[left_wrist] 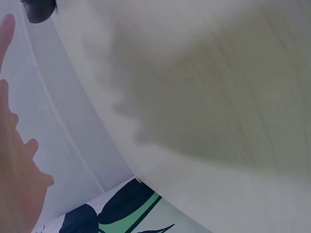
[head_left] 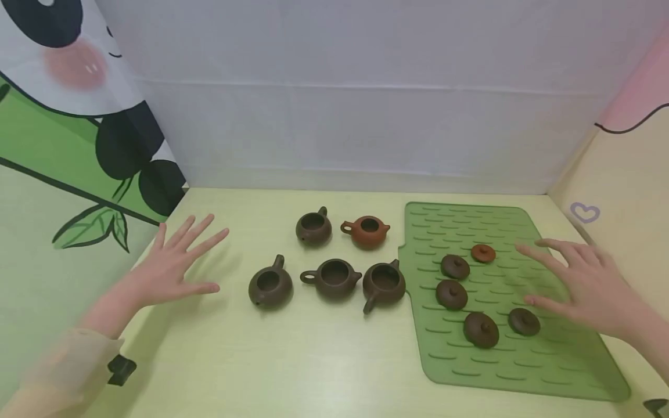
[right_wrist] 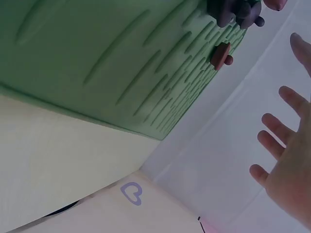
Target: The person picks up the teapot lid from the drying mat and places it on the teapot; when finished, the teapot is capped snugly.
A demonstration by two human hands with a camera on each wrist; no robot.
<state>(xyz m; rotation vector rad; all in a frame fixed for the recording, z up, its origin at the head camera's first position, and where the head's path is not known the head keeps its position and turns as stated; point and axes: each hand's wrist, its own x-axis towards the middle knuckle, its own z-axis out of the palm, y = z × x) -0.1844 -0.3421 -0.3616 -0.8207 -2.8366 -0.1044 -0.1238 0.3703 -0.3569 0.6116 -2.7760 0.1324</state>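
Observation:
My left hand (head_left: 180,264) hovers at the left side of the table, fingers spread and holding nothing. Nearest to it is a dark brown lidless teapot (head_left: 273,297). To the right stand a middle dark teapot (head_left: 334,291), another dark teapot (head_left: 388,296) by the mat edge, a back dark teapot (head_left: 315,234) and a reddish-brown teapot (head_left: 370,240). My right hand (head_left: 585,284) is held over the green mat (head_left: 564,363), fingers apart and nothing in them. On the mat lie a small reddish lid (head_left: 483,253) and several dark lids, the closest being a dark lid (head_left: 524,321).
A white cloth backdrop (head_left: 366,133) rises behind the table (head_left: 313,360). On the left is a panel with a panda print (head_left: 125,145); on the right, a cream panel with a purple heart (head_left: 584,212). The mat covers the table's right part.

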